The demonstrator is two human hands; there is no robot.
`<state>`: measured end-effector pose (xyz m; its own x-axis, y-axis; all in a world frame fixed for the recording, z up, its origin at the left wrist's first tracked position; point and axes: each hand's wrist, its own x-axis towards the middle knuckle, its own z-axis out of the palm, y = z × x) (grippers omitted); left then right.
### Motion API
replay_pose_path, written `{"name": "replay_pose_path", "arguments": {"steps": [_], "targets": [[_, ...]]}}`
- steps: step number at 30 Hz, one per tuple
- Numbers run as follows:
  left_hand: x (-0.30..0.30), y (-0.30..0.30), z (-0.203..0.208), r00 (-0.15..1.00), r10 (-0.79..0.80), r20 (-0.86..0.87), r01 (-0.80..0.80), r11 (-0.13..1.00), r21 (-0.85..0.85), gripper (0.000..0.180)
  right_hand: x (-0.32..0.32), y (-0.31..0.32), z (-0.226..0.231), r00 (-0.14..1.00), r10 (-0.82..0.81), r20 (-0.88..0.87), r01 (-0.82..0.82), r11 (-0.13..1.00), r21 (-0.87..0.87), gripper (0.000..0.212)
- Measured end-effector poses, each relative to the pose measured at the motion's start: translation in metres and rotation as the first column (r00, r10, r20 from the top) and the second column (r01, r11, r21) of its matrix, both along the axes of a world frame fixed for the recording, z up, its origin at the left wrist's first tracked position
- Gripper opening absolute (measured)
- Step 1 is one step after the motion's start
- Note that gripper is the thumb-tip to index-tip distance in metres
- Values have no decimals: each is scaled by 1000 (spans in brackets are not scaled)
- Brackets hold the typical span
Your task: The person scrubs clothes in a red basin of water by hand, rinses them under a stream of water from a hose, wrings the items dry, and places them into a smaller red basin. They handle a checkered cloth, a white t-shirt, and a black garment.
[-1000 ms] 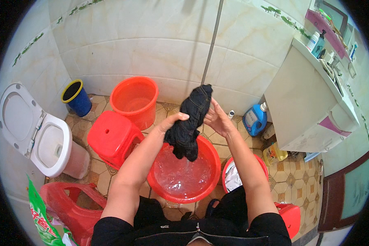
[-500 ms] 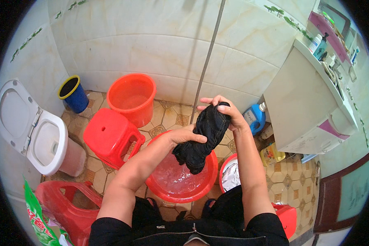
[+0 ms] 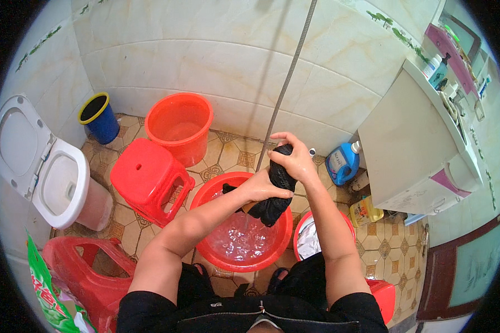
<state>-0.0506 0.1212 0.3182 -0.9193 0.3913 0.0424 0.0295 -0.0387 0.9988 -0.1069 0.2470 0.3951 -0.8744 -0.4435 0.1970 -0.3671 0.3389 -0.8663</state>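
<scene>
A wet, bunched black garment (image 3: 271, 210) is held between my two hands above a red basin (image 3: 243, 266) of rippling water. My left hand (image 3: 263, 187) grips the lower part of the bundle, its thumb lying across the cloth. Around the upper end, the fingers of my right hand (image 3: 295, 162) are curled. The lower end of the cloth hangs over the water, which looks bubbly.
A white-lined red tub (image 3: 350, 225) stands right of the basin. Left are a red stool (image 3: 141, 166), an orange bucket (image 3: 204, 136) and a toilet (image 3: 66, 183). A blue detergent bottle (image 3: 341, 164) sits near the cabinet (image 3: 416, 144). A shower hose (image 3: 288, 77) hangs behind.
My hands have come closer together, squeezing the garment into a shorter bundle. My right hand has moved left and down, and its fingers have closed more around the cloth.
</scene>
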Motion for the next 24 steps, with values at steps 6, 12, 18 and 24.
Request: {"name": "replay_pose_path", "arguments": {"steps": [6, 12, 18, 24], "targets": [[-2, 8, -9, 980, 184, -83, -194, 971, -140, 76, 11, -14, -14, 947, -84, -308, 123, 986, 109, 28], [3, 13, -13, 913, 291, -286, -381, 859, -342, 71, 19, -24, -29, 897, -96, -431, 170, 976, 138, 22], [1, 13, -14, 933, 271, -235, -354, 799, -486, 66, 22, -26, -30, 858, -102, -504, 207, 966, 157, 20], [-3, 14, -14, 943, 260, -209, -330, 811, -483, 72, 20, -25, -30, 865, -89, -494, 195, 966, 168, 21]]}}
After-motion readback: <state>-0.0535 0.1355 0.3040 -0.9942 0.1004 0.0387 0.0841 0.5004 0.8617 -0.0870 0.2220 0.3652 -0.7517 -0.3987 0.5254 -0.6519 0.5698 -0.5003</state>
